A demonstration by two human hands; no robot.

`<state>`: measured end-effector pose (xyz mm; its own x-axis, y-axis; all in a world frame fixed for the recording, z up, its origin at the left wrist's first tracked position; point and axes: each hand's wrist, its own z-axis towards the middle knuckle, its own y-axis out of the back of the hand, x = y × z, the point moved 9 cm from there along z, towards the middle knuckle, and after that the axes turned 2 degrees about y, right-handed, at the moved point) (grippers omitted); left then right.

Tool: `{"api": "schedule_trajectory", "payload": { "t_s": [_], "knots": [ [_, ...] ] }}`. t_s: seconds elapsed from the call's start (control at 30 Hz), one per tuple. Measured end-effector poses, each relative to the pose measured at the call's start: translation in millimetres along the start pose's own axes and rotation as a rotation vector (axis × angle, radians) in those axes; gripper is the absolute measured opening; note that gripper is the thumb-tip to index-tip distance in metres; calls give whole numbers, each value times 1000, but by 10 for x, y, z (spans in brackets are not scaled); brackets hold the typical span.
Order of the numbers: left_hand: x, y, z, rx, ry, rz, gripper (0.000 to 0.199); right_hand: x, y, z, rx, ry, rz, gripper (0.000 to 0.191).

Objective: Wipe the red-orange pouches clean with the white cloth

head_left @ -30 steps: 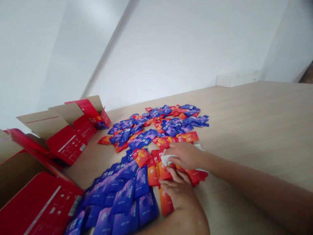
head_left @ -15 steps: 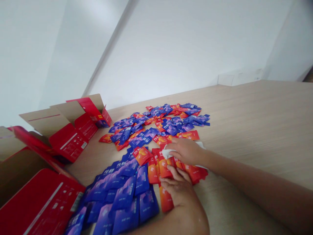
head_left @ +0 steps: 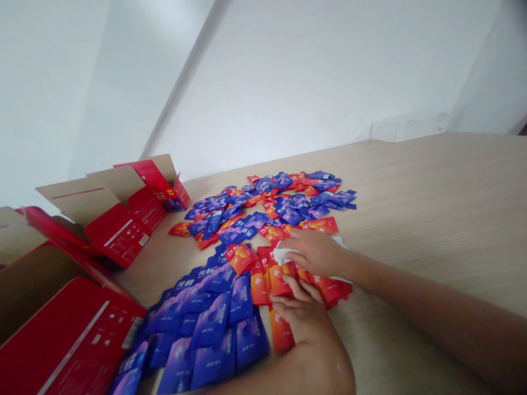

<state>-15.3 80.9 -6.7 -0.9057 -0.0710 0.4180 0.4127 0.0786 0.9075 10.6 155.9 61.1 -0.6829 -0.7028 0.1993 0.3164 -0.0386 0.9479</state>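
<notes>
My right hand [head_left: 315, 252] rests on a row of red-orange sachets [head_left: 280, 280], with its thumb and fingers pinching a white sheet [head_left: 284, 255] whose edges show beyond the palm. Just below, my left hand [head_left: 302, 315] lies with its fingers spread over the same sachets, and one orange sachet [head_left: 282, 332] sticks out from under the palm. Beside it, overlapping blue-purple sachets [head_left: 212, 329] form rows. Further back lies a loose heap of mixed blue and red sachets [head_left: 263, 206]. The sachets under both hands are hidden.
Open red cardboard boxes [head_left: 117, 236] with raised flaps stand at the left edge of the light wood tabletop [head_left: 411, 192], and a larger red box [head_left: 69, 340] sits nearest me. A white wall [head_left: 288, 82] rises behind the table.
The whole view has shifted slightly upward and rightward with my head. Both hands stay on the red-orange sachets, with no clear change in their grip.
</notes>
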Motion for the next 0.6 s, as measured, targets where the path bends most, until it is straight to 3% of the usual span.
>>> {"api": "schedule_trajectory", "payload": {
  "t_s": [0.23,0.43,0.6],
  "knots": [
    [16,-108,21,-83,48,-171,49,-59,-16,5,26,-46,-46,29],
    [-3,-178,0,-81,44,-182,48,46,-41,-2,33,19,6,31],
    [-4,-172,15,-88,52,-159,49,-97,-50,13,25,-46,-38,29]
  ]
}}
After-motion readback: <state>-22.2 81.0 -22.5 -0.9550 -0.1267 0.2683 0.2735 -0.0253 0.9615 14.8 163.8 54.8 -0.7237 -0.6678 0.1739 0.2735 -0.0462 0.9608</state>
